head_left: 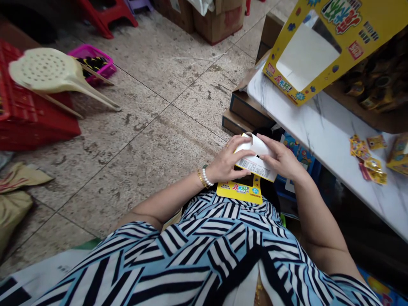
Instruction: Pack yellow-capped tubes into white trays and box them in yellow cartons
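Note:
Over my lap I hold a small cardboard box [259, 168], with its white flaps and a printed barcode side turned up. My left hand [228, 161], wearing a pearl bracelet and a gold bangle, grips its left end with the fingers bent over the flaps. At the right end, my right hand [283, 158] has its thumb and fingers closed on the box. A yellow printed panel [240, 194] with a cut-out window sticks out below, towards my body. Whether it is joined to the box I cannot tell. The box's inside is hidden.
A marble-patterned table [318, 123] at right bears a large yellow display box [306, 95], small wrapped sachets [371, 163] and a carton of packets. Brown cartons [242, 110] stand beside it. A cream stool [47, 68], a red crate [38, 127] and a pink basket [110, 68] occupy the left.

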Tool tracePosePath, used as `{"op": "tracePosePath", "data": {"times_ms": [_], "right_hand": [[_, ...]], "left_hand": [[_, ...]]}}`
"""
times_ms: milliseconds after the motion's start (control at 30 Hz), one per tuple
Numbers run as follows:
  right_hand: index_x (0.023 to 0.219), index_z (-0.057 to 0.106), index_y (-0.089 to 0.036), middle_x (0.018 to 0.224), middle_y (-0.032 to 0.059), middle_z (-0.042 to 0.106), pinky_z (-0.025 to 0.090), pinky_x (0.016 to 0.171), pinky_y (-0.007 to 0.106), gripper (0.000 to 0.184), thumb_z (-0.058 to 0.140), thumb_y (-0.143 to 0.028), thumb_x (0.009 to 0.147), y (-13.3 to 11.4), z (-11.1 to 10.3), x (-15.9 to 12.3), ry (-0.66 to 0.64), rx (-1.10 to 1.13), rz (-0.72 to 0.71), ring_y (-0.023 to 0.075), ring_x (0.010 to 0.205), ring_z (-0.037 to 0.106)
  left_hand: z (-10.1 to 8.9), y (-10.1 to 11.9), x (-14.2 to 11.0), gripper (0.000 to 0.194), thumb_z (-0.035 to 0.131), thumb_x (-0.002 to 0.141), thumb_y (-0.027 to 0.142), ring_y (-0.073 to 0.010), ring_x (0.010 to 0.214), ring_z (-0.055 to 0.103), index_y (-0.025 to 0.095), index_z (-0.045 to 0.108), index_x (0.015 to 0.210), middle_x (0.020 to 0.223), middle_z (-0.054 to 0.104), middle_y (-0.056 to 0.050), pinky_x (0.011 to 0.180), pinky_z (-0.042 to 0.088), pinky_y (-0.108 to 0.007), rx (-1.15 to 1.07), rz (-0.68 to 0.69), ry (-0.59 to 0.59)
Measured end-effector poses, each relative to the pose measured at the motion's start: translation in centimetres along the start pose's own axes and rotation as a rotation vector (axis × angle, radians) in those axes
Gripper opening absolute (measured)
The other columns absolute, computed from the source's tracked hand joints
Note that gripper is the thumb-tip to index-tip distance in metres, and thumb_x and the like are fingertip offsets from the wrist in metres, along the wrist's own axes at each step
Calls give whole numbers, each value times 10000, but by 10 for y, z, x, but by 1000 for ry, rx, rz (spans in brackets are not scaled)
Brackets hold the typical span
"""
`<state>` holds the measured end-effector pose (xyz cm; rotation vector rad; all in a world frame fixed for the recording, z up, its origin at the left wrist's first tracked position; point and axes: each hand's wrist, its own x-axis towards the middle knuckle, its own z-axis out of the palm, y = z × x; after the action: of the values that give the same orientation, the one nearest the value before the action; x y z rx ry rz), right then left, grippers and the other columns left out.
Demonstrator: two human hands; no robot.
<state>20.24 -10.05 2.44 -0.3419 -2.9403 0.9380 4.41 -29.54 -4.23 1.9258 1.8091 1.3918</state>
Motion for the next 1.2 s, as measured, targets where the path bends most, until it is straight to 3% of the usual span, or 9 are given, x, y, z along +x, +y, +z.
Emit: {"op": "tracePosePath", "data": {"times_ms": [100, 267, 433, 533, 667, 833, 900, 1033, 1200], "right_hand": [[1636, 274, -365, 1650, 7, 405, 293, 1267, 528, 661, 487, -289, 1014, 10, -7, -4, -106, -26, -141, 244, 1540, 358], [1656, 159, -399, 1739, 24, 162, 194, 1252, 673, 630, 390, -409, 1070, 13, -3, -16, -216, -157, -75, 333, 1609, 131], [1643, 248, -383, 1739, 42, 169, 67, 1227, 750, 692, 500, -527, 1014, 0, 20, -15, 46, -360, -36, 429, 1591, 106], [1593, 371, -412, 1673, 47, 357, 152, 1188, 775, 555, 442, -466, 1045, 1, 26, -12, 249, -380, 68, 440, 1543, 248], [1557, 451, -393, 1631, 73, 427, 215, 1172, 762, 513, 450, -446, 1047, 6, 30, -15, 193, -392, 43, 433, 1501, 334], [1542, 454, -443, 1716, 20, 256, 180, 1228, 689, 516, 491, -337, 1038, 3, 45, -27, 143, -415, -52, 369, 1564, 247], [1552, 436, -440, 1720, 4, 245, 156, 1251, 660, 531, 504, -351, 1033, 7, 44, -32, 148, -388, -67, 337, 1581, 219], [1558, 443, -392, 1749, 20, 112, 67, 1250, 701, 718, 647, -613, 906, 18, 29, -49, 172, -279, -114, 389, 1608, 66], [1544, 474, -318, 1754, 57, -53, 177, 1275, 605, 843, 757, -613, 806, 28, 18, -57, 214, -39, -67, 379, 1614, 12]], "left_hand": [[3, 1, -1, 760, 777, 793, 445, -342, 1475, 386, 249, 433, 1442, 1486, 451, -169, 1269, 300, -634, 8, 6, 33], [5, 4, -2, 975, 778, 776, 464, -342, 1453, 408, 201, 262, 1560, 1459, 487, -184, 1275, 302, -618, 23, 15, 44], [1, 6, -5, 834, 775, 779, 441, -344, 1413, 407, 254, 439, 1519, 1467, 381, -156, 1195, 415, -576, 97, -51, 46], [-4, 6, -5, 676, 802, 754, 424, -353, 1407, 390, 300, 600, 1387, 1489, 305, -124, 1129, 471, -549, 176, -107, 131], [-8, 3, -9, 715, 815, 725, 511, -396, 1478, 323, 279, 600, 1366, 1572, 261, -136, 1198, 382, -613, 219, -66, 85], [-7, -9, -11, 1004, 783, 752, 545, -403, 1603, 163, 209, 325, 1580, 1696, 209, -206, 1281, 234, -658, 147, 39, -63], [-7, -17, -8, 951, 804, 740, 537, -366, 1587, 256, 242, 399, 1549, 1657, 354, -174, 1292, 226, -641, 60, 57, -116], [-11, -39, 0, 771, 880, 648, 532, -334, 1489, 453, 227, 656, 1320, 1600, 456, -169, 1255, 350, -567, -207, -157, -49], [-24, -66, 26, 565, 805, 751, 518, -341, 1388, 559, 151, 737, 1176, 1519, 534, -221, 1200, 417, -558, -299, -275, 29]]}}
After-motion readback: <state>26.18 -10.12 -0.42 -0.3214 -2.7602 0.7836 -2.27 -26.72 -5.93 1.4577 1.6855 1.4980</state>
